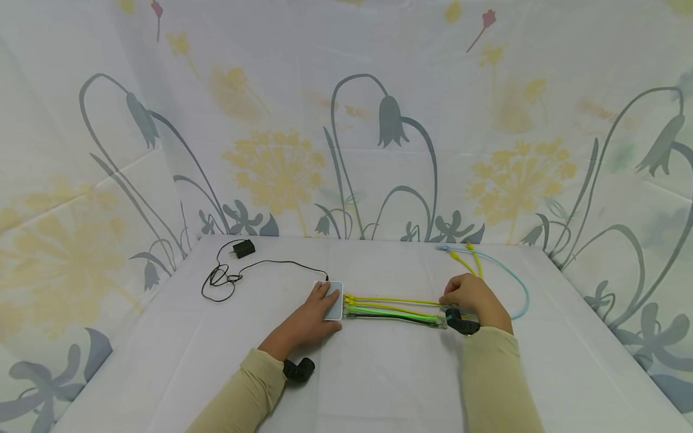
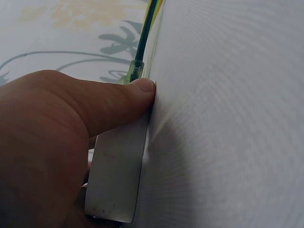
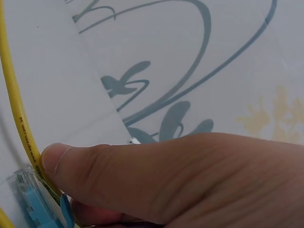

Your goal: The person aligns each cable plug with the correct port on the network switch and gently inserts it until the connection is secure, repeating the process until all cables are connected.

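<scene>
A small white network switch (image 1: 335,286) lies on the table, its right side full of cable plugs. My left hand (image 1: 310,320) holds it, fingers spread across the top. In the left wrist view the thumb presses the edge of the switch (image 2: 118,175) beside a green plug (image 2: 135,71). Yellow (image 1: 390,299), green (image 1: 390,310) and black cables run right from the switch. My right hand (image 1: 476,297) is at their far end; in the right wrist view its thumb and fingers pinch a yellow network cable (image 3: 19,104). A light blue plug (image 3: 38,204) sits close by, partly hidden.
A black power adapter (image 1: 243,248) lies at the back left, its thin cord (image 1: 281,261) looping to the back of the switch. Behind my right hand curve a light blue cable (image 1: 522,281) and another yellow cable (image 1: 479,264). Flower-printed cloth (image 1: 368,180) stands around the table.
</scene>
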